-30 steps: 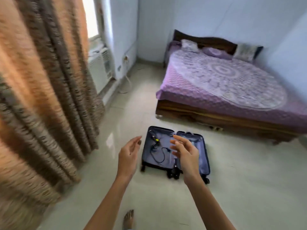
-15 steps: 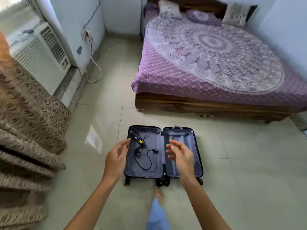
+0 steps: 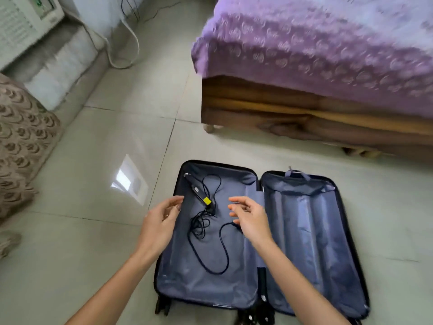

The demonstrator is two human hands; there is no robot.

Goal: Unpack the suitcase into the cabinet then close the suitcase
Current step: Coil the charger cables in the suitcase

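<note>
A dark suitcase (image 3: 302, 231) lies open flat on the tiled floor, its blue-grey lining showing in both halves. In the left half lies a black cable (image 3: 206, 233) with a small adapter bearing a yellow label (image 3: 207, 201). The right half holds nothing I can see. My left hand (image 3: 161, 221) hovers over the left rim, fingers apart, holding nothing. My right hand (image 3: 248, 214) hangs over the left half just right of the cable, fingers spread and empty. The cabinet is out of view.
A wooden bed (image 3: 304, 113) with a purple cover stands behind the suitcase. A white air cooler (image 3: 23, 22) sits at the top left, with a cord (image 3: 126, 43) trailing on the floor. A brown patterned curtain (image 3: 21, 141) hangs at the left.
The view has closed in on the suitcase and tilted downward. Both hands have come lower and nearer to the cable in the left half, still empty.
</note>
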